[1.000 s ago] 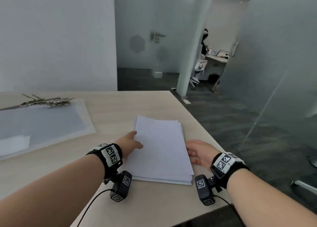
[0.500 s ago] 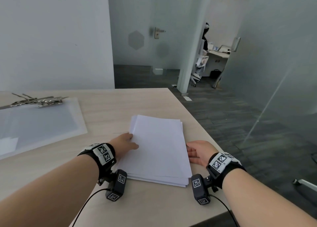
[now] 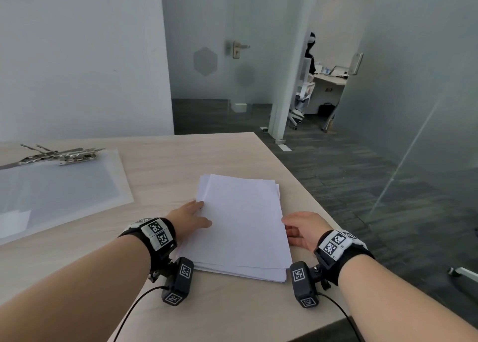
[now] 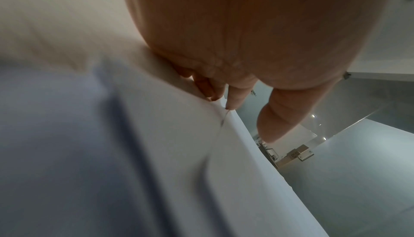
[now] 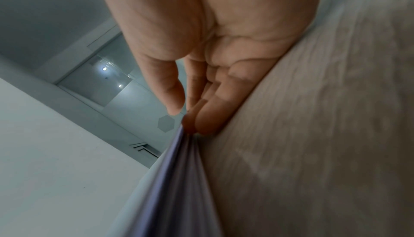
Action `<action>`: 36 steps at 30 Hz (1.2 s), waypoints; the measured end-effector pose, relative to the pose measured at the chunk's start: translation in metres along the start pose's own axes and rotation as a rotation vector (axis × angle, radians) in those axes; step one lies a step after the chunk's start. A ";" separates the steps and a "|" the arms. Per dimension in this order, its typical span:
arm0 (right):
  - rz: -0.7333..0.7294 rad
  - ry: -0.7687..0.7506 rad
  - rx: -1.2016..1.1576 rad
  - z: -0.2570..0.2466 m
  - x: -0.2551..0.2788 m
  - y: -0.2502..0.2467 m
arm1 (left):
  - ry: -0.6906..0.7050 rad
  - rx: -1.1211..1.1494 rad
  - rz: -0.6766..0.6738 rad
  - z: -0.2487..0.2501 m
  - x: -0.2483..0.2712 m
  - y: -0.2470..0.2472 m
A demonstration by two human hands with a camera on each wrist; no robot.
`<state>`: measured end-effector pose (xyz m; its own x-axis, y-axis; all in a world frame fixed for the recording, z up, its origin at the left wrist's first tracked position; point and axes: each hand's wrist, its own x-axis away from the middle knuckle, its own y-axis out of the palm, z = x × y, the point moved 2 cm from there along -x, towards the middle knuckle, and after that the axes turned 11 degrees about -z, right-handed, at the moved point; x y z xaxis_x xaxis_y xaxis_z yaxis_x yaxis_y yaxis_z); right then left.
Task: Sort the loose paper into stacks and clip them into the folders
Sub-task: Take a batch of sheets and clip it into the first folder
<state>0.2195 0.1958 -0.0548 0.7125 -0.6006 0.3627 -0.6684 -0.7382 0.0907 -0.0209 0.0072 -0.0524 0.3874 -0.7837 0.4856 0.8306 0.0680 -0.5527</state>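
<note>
A stack of white paper (image 3: pixel 240 225) lies unevenly squared on the table, near its right edge. My left hand (image 3: pixel 199 212) rests against the stack's left side, fingers fairly straight along the edge and thumb over the top sheet. In the left wrist view the fingertips (image 4: pixel 233 99) touch the edge of the paper (image 4: pixel 179 152). My right hand (image 3: pixel 291 225) lies against the stack's right side. In the right wrist view its fingers (image 5: pixel 210 116) lie on the table and meet the sheets' edge (image 5: pixel 170 170), with the thumb just above. A clear folder (image 3: pixel 59 189) lies at the left.
Metal clips (image 3: pixel 64 154) sit on the folder's far edge. The wooden table (image 3: pixel 181 158) ends just right of the stack, with dark floor below. Glass walls and a door stand behind, and a person is at a desk far back.
The head view has shifted slightly. Both hands stay at the stack's two sides, and the left hand has moved a little along the left edge.
</note>
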 end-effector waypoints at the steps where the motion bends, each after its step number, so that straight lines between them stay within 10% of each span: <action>1: 0.001 -0.006 -0.002 0.001 -0.001 -0.001 | 0.005 0.003 -0.001 0.000 0.000 0.000; 25: 0.030 -0.073 0.058 0.001 0.010 -0.003 | 0.077 0.233 0.110 -0.004 -0.001 -0.004; 36: -0.002 -0.464 -0.097 -0.063 0.043 0.014 | 0.542 0.749 0.258 0.080 0.055 -0.029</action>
<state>0.2277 0.1790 0.0208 0.7190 -0.6894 -0.0878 -0.6682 -0.7205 0.1852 0.0089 0.0113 0.0446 0.5125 -0.8556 -0.0731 0.8584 0.5082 0.0692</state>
